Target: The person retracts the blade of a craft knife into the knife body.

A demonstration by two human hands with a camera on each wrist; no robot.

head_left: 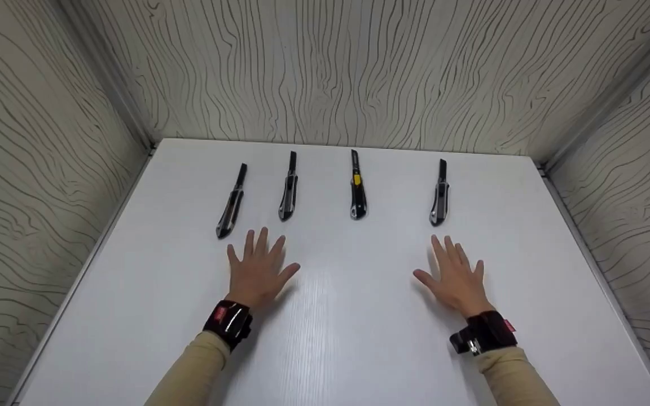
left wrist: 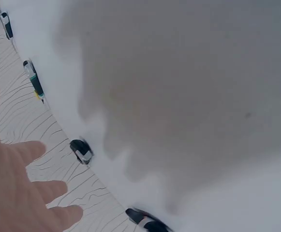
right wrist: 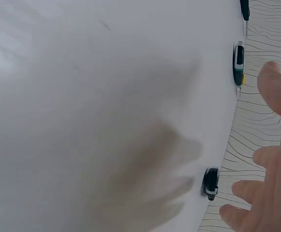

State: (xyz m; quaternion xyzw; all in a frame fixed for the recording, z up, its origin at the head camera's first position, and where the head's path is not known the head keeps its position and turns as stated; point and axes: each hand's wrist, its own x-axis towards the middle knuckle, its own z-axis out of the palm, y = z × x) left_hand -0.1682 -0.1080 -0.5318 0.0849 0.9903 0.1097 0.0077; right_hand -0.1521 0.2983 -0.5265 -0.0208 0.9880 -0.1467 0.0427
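Left hand (head_left: 256,276): hovering spread, holding nothing
Right hand (head_left: 459,283): hovering likewise, holding nothing
Four utility knives (head_left: 289,192): pointing away; gripping by handles (head_left: 439,206) seems safest

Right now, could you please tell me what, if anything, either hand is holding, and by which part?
Nothing is held: the left hand and right hand are spread open, apart from the four utility knives.

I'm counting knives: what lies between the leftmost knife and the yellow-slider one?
One grey-black knife lies between the leftmost knife and the yellow-slider knife, in the head view.
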